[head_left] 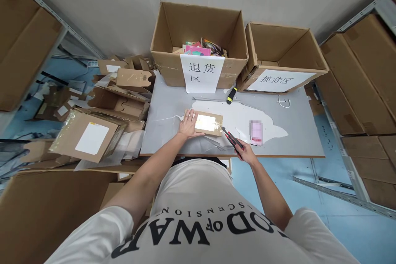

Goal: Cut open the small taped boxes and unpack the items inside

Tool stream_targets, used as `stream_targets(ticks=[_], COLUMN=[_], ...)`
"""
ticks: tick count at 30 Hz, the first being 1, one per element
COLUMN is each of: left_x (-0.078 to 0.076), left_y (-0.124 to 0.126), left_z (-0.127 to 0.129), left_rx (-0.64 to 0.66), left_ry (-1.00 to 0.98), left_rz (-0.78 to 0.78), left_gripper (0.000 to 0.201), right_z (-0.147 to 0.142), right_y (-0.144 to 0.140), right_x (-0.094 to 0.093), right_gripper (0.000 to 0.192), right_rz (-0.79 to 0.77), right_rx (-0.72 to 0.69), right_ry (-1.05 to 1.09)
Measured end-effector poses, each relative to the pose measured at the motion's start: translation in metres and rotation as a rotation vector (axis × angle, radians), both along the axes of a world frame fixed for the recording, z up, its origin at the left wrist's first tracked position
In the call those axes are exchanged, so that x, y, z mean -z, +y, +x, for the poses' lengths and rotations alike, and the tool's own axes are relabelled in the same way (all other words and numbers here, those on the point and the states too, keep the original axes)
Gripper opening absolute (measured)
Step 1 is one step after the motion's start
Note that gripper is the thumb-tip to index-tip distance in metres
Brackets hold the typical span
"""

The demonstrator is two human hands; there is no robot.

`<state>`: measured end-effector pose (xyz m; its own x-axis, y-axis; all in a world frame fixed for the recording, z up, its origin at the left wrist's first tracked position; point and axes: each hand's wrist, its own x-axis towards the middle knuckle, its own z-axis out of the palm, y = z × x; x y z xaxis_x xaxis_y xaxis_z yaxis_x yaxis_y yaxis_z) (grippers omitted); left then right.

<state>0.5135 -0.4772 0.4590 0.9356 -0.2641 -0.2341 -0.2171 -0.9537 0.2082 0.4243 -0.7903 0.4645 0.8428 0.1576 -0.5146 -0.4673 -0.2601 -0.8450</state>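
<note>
At nine o'clock from the counter [297, 132] lies a heap of flattened cardboard mailers [102, 111], the nearest showing a blank white label. The left hand [187, 125] lies flat, fingers spread, pressing on the left end of a small taped cardboard parcel [206, 123] that rests on the counter near its front edge, at the centre. The right hand [246, 152] is clamped round a red-and-black utility knife [231, 139], whose tip points toward ten o'clock and sits just beside the parcel's right end. At twelve o'clock from the parcel stands an open carton [198, 41] with a white paper sign, holding colourful packets. A yellow-and-black cutter [231, 95] lies in front of it. At two o'clock stands a second open carton [281, 55], tilted, also bearing a sign.
</note>
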Motion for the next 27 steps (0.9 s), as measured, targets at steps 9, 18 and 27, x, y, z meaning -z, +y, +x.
stream_targets(ticks=[9, 18, 27], left_x=[0.001, 0.005, 0.006], left_y=[-0.002, 0.003, 0.003], left_z=[0.000, 0.001, 0.001], left_rx=[-0.024, -0.005, 0.001], left_ry=[0.001, -0.033, -0.056], left_rz=[-0.036, -0.060, -0.060], left_gripper=[0.115, 0.118, 0.115], right_z=[-0.029, -0.034, -0.043], right_y=[0.007, 0.007, -0.026], right_x=[0.007, 0.014, 0.008], right_gripper=[0.066, 0.069, 0.068], right_rz=[0.026, 0.021, 0.002], right_rx=[0.016, 0.039, 0.135], right_ry=[0.028, 0.023, -0.008])
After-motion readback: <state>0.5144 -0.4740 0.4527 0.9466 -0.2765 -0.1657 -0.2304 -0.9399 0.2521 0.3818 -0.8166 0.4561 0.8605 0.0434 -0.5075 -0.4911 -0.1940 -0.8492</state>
